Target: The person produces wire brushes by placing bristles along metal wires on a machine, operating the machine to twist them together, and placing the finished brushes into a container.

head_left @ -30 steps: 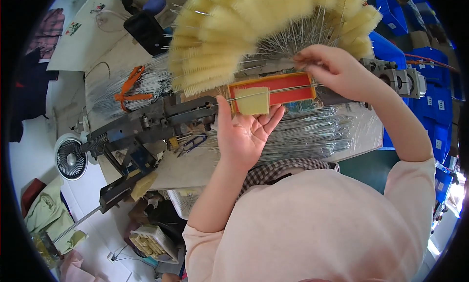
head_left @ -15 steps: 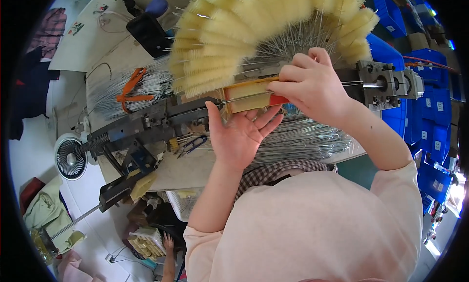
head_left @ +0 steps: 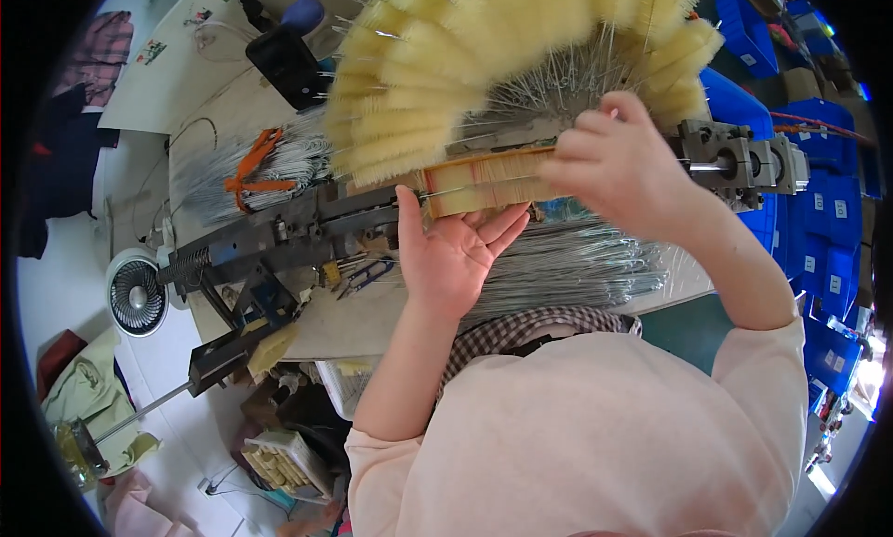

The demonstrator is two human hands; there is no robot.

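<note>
A flat layer of yellow bristles (head_left: 484,185) spreads along a metal wire in line with the long dark machine. My left hand (head_left: 453,258) lies palm up under the bristles' near edge, thumb and fingers stretched out and apart. My right hand (head_left: 609,160) is at the layer's right end, fingers curled and smeared by motion; whether they grip anything is hidden. Just past it, the wire leads toward a metal spindle head (head_left: 730,165). Beyond the machine lies a wide fan of finished yellow brushes (head_left: 465,44) with twisted wire stems.
A sheaf of loose wires (head_left: 567,267) lies in front of me. Another wire bundle (head_left: 256,179) has an orange tie. Small pliers (head_left: 367,277) rest on the bench. A fan (head_left: 138,295) stands at left, blue bins (head_left: 823,221) at right. A black device (head_left: 284,67) sits behind.
My right hand has shifted right along the wire. The red patch under its fingers no longer shows, and the bristles look spread more evenly. My left hand has barely moved.
</note>
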